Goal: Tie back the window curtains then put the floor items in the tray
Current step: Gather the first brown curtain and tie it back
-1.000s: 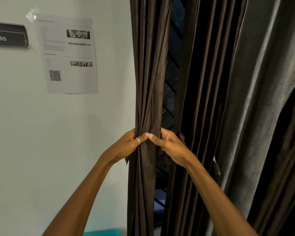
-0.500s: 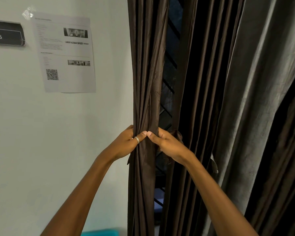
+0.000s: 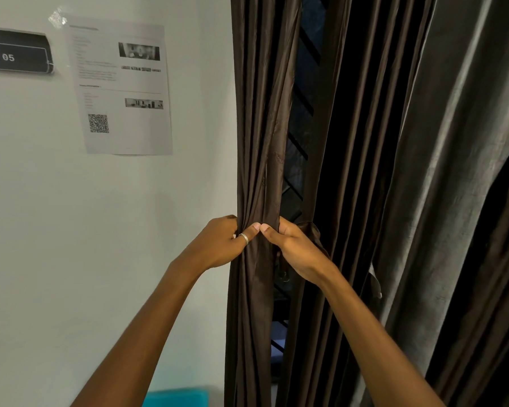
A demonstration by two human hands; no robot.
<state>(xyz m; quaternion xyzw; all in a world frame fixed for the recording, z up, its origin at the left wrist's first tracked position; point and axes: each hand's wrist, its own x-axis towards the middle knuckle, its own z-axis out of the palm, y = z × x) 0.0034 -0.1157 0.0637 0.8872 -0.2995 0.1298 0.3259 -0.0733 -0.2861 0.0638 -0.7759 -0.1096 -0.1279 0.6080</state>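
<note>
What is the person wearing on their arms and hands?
No sleeves or gloves show: both forearms are bare to the bottom of the picture. The left hand wears one thin silver-coloured ring, seemingly on the thumb. The right hand wears nothing; no watch or bracelet shows on either wrist.

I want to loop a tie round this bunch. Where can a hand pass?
Free: the window gap between the gathered curtain and the next panel, above the right hand; also the bare wall beside the left hand. Crowded where both hands meet.
</note>
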